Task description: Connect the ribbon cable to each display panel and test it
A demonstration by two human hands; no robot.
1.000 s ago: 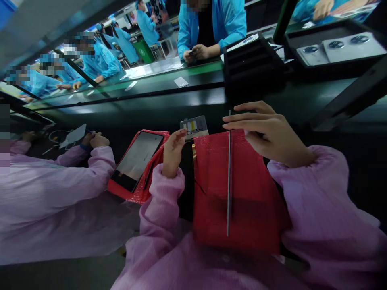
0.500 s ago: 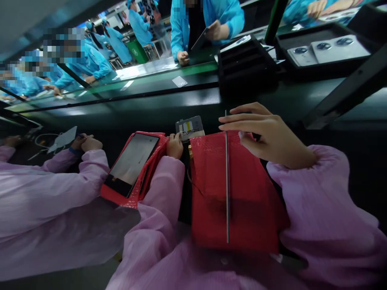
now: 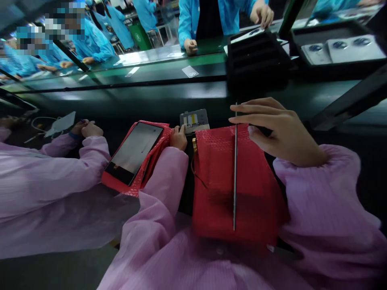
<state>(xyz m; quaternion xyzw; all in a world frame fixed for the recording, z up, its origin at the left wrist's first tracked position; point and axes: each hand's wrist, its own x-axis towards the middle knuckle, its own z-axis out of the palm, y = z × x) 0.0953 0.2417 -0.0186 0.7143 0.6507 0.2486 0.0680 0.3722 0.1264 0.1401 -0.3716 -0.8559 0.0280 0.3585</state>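
Note:
My left hand (image 3: 178, 137) rests with its fingertips at the lower left corner of a grey circuit module (image 3: 193, 121) with a yellow strip. A black phone screen panel (image 3: 134, 153) lies in a red bubble pouch (image 3: 148, 166). My right hand (image 3: 273, 131) hovers over a second red bubble pouch (image 3: 214, 189), its fingers reaching across the top of a long thin grey bar (image 3: 234, 169). Whether that hand grips the bar is hidden. A small gold connector (image 3: 194, 145) shows just below the module.
A neighbour's pink sleeves and hands (image 3: 87, 129) work at my left beside a white card (image 3: 60, 124) and cable. Across the dark bench, blue-coated co-workers stand behind a black tray (image 3: 256, 56) and a tray of camera-ringed phone backs (image 3: 341, 48).
My left hand has sunk from a raised pose to lie lower against the module's corner. The whole view has shifted slightly, and a co-worker's hand across the bench has moved.

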